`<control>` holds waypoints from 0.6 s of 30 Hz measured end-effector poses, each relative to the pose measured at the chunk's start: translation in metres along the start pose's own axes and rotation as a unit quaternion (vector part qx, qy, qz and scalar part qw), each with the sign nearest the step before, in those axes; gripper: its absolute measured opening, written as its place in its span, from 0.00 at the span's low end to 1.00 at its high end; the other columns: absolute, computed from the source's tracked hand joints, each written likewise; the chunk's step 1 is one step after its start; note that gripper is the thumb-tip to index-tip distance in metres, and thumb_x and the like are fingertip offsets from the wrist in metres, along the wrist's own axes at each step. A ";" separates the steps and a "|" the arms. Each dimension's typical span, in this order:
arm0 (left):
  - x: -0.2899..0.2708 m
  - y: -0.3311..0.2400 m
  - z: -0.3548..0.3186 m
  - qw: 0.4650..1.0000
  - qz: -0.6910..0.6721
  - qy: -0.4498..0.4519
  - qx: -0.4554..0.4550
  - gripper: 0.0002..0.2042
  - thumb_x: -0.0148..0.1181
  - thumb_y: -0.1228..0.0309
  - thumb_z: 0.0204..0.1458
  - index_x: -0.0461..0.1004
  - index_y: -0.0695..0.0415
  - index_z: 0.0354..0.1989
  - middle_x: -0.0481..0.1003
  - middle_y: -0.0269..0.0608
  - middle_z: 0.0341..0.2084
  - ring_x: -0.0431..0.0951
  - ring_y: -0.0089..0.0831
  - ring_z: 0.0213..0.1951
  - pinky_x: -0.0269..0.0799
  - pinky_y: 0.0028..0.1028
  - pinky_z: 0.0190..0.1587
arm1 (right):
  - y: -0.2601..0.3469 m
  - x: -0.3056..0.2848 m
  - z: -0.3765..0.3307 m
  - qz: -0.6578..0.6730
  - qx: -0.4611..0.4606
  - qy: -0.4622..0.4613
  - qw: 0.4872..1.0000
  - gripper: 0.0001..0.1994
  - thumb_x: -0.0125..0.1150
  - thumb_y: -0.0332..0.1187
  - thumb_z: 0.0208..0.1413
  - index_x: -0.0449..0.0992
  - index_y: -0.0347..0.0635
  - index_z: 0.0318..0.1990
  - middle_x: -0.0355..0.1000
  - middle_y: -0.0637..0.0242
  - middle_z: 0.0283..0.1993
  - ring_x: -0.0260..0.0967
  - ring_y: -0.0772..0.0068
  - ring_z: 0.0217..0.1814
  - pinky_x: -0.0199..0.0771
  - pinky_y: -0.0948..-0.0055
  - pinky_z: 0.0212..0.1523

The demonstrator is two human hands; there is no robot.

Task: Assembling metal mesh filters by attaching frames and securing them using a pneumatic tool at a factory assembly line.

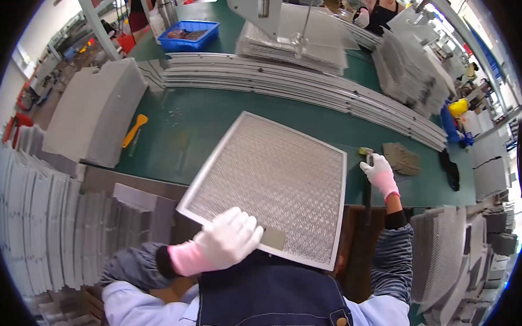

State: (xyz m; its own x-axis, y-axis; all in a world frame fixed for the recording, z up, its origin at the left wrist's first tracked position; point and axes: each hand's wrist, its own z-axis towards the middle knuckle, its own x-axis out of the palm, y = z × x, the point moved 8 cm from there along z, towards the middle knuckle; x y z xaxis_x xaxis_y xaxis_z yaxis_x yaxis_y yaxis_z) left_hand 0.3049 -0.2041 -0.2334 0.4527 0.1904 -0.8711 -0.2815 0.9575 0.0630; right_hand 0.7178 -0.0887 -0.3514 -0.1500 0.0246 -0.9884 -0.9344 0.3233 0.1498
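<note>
A square metal mesh filter panel (276, 179) with a pale frame lies slanted in front of me, its near edge against my apron. My left hand (228, 240), in a white glove with a pink cuff, is laid over that near edge, fingers on the mesh and thumb hidden. Beside its fingertips sits a small olive-grey rectangular piece (273, 238) on the mesh. To the right of the panel, my gloved right hand (380, 175) is closed at the table, its fingertips by a small yellow-green item (364, 151). What they pinch is too small to make out.
Stacked olive-grey pieces (402, 159) lie right of my right hand. Long metal strips (258, 77) cross the green table (185, 131). A yellow scraper (134, 131), a blue bin (189, 37) and sheet stacks (95, 111) surround the work area. Another person (380, 10) works at the far right.
</note>
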 end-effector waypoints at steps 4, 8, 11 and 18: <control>0.080 -0.002 -0.029 0.976 -0.154 0.136 -0.076 0.23 0.65 0.67 0.39 0.73 0.59 0.47 0.72 0.40 0.26 0.75 0.37 0.31 0.72 0.36 0.45 | -0.009 0.018 0.013 -0.035 0.128 -0.093 0.987 0.10 0.49 0.28 0.56 0.66 0.34 0.45 0.72 0.48 0.45 0.73 0.42 0.45 0.74 0.55 0.46; 0.077 0.089 0.005 0.968 -0.186 0.028 -0.165 0.26 0.65 0.72 0.40 0.70 0.62 0.52 0.76 0.48 0.33 0.77 0.44 0.37 0.72 0.37 0.46 | -0.036 0.019 0.011 0.103 0.078 -0.149 0.980 0.09 0.50 0.25 0.56 0.69 0.33 0.43 0.74 0.47 0.40 0.73 0.42 0.43 0.73 0.54 0.44; 0.089 0.202 -0.021 0.931 -0.085 -0.052 -0.352 0.25 0.57 0.76 0.49 0.66 0.65 0.58 0.74 0.56 0.50 0.74 0.48 0.52 0.69 0.38 0.55 | 0.019 -0.004 -0.024 0.376 0.007 -0.087 0.922 0.08 0.52 0.25 0.57 0.73 0.35 0.42 0.73 0.50 0.39 0.73 0.49 0.40 0.74 0.61 0.39; 0.167 0.250 -0.025 0.925 -0.136 -0.092 -0.343 0.24 0.47 0.82 0.50 0.64 0.66 0.59 0.71 0.59 0.52 0.70 0.53 0.56 0.63 0.40 0.61 | 0.123 0.015 -0.039 -0.007 -0.232 -0.039 0.972 0.10 0.56 0.27 0.51 0.74 0.45 0.42 0.70 0.62 0.38 0.75 0.57 0.31 0.78 0.61 0.31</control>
State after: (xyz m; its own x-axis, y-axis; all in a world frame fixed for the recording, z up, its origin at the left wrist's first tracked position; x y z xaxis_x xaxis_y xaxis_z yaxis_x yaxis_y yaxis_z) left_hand 0.2892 0.0616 -0.3752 0.7038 0.0571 -0.7081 -0.5785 0.6246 -0.5246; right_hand 0.5882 -0.0854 -0.3473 -0.1279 0.1003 -0.9867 -0.9839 -0.1378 0.1135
